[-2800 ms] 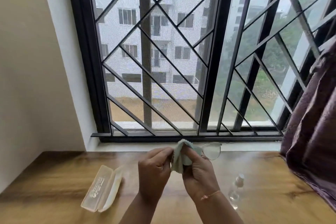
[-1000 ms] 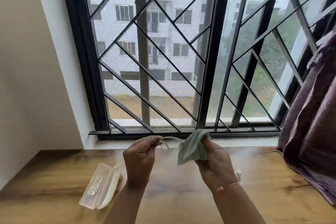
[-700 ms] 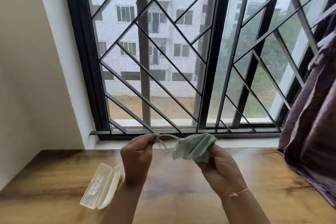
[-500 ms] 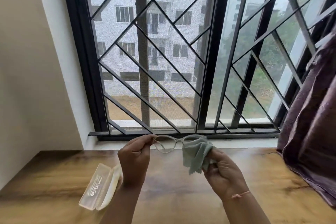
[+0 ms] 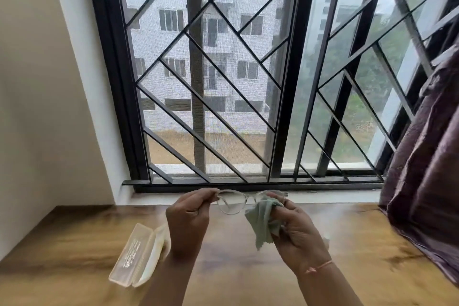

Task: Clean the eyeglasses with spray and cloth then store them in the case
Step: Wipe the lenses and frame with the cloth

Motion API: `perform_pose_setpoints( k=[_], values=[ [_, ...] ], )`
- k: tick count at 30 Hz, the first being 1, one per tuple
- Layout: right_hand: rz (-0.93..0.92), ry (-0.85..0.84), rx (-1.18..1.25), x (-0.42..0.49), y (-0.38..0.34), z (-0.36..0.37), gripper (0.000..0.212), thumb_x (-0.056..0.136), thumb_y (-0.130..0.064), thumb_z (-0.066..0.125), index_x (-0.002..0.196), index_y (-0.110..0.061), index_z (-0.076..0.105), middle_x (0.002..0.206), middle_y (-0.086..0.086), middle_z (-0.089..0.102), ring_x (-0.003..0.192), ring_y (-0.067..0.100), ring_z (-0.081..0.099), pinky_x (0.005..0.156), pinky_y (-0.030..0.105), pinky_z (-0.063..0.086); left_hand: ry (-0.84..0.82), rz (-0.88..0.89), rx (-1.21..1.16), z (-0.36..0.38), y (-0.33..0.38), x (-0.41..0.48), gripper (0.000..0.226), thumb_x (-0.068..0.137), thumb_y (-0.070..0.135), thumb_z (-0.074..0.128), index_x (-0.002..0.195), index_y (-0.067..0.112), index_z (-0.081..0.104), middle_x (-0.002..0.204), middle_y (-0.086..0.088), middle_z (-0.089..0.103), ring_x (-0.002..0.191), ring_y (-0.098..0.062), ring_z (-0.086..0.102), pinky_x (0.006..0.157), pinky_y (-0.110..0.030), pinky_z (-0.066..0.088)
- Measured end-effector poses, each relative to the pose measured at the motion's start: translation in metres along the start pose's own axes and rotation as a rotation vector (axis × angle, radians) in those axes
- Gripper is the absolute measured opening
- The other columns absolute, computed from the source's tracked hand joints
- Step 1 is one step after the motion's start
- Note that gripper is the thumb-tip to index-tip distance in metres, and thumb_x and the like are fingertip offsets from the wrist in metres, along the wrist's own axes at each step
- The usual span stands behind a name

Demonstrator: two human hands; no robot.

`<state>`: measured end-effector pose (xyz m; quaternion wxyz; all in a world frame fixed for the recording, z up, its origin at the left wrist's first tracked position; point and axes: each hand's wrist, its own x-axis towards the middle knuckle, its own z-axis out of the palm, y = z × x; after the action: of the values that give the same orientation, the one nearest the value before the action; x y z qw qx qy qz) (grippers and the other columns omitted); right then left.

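Note:
I hold clear-framed eyeglasses (image 5: pixel 231 202) up above the wooden table (image 5: pixel 347 268), in front of the window sill. My left hand (image 5: pixel 188 216) pinches the frame's left end. My right hand (image 5: pixel 298 226) grips a pale green cloth (image 5: pixel 263 223) and presses it against the right lens, which the cloth partly hides. The translucent eyeglass case (image 5: pixel 135 258) lies open on the table to the left of my left forearm. The spray bottle is hidden behind my right hand.
A barred window (image 5: pixel 223 82) rises right behind the table. A purple curtain (image 5: pixel 427 181) hangs over the table's right edge. A cream wall (image 5: pixel 37 107) closes off the left side.
Both hands wiped the left lens at first. Then my left hand moved to the frame's left end and my right hand took the cloth over to the right lens. The cloth now hangs lower.

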<state>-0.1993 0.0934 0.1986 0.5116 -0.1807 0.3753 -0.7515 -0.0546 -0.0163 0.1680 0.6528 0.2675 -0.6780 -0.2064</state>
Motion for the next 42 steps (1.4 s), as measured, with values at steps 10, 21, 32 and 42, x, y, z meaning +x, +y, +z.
perform_pose_setpoints(
  k=[10,21,32,42],
  values=[
    [-0.007,0.001,0.277,0.002,-0.011,0.013,0.052,0.057,0.018,0.049,0.106,0.002,0.055,0.079,0.02,0.059,0.053,0.021,0.065,0.049,0.027,0.055,0.002,0.02,-0.02,0.002,-0.001,-0.002,0.028,0.068,0.002,0.07,0.088,0.021,0.072,0.086,0.012,0.071,0.073,-0.002,0.068,0.07,-0.025,0.056],
    [-0.116,0.073,0.301,0.001,-0.006,0.009,0.066,0.023,0.003,0.087,0.084,-0.003,0.063,0.077,0.013,0.063,0.053,0.015,0.066,0.045,0.02,0.052,0.005,0.003,-0.024,0.0,-0.001,-0.002,0.013,0.073,0.017,0.065,0.08,0.013,0.076,0.075,0.01,0.072,0.071,-0.003,0.067,0.068,-0.025,0.056],
    [-0.115,0.158,0.028,-0.003,0.005,-0.006,0.038,0.068,0.015,0.057,0.102,-0.002,0.054,0.074,0.012,0.061,0.058,0.018,0.061,0.049,0.024,0.052,0.008,0.009,0.004,0.0,-0.002,-0.004,0.018,0.074,0.023,0.063,0.079,0.011,0.076,0.076,0.013,0.071,0.072,-0.002,0.066,0.069,-0.015,0.053],
    [-0.167,0.206,-0.005,0.002,0.002,0.004,0.026,0.064,-0.006,0.07,0.089,-0.005,0.062,0.076,0.01,0.062,0.066,0.018,0.059,0.06,0.028,0.049,-0.015,0.051,-0.001,0.003,0.002,-0.007,0.017,0.074,0.022,0.064,0.079,0.011,0.076,0.076,0.01,0.071,0.071,-0.001,0.067,0.067,-0.022,0.055]
  ],
)
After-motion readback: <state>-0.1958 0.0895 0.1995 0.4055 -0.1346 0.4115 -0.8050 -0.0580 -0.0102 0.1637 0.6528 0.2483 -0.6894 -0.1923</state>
